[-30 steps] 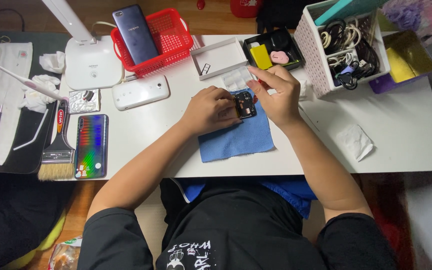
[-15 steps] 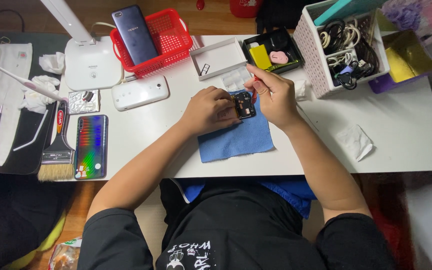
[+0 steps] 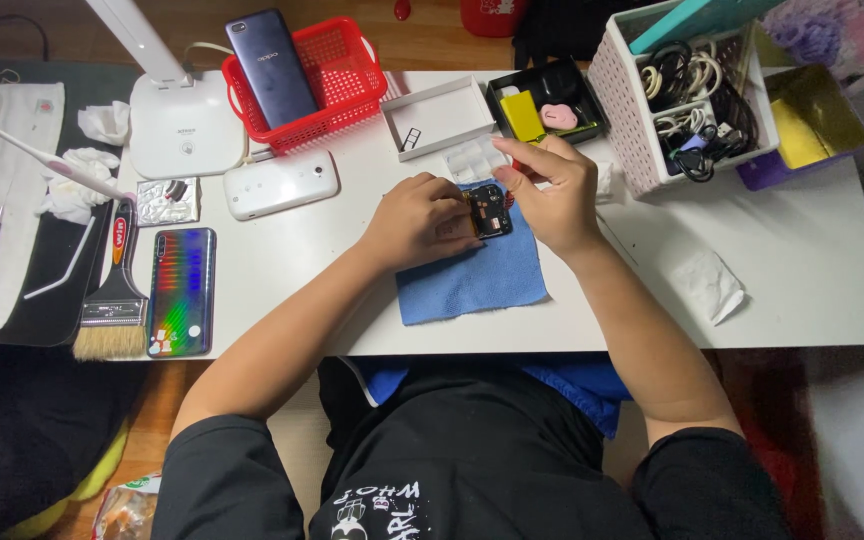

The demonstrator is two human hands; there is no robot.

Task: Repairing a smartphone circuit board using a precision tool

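A small dark opened device (image 3: 489,210) with exposed parts lies at the top of a blue cloth (image 3: 472,275) on the white table (image 3: 812,270). My left hand (image 3: 417,218) rests on the cloth and holds the device's left side steady. My right hand (image 3: 550,190) is curled just right of the device, fingertips pinched on a thin red-handled tool (image 3: 514,178) whose tip meets the device. Most of the tool is hidden inside my fingers.
A red basket (image 3: 337,70) with a dark phone, a white lamp base (image 3: 187,125), a white phone (image 3: 282,185) and a shiny phone back cover (image 3: 182,290) sit to the left. A brush (image 3: 117,300), open boxes and a cable basket (image 3: 687,95) surround the work spot.
My right hand has drawn in from the small tray at the back toward the device and now works at its right edge. My left hand stays put.
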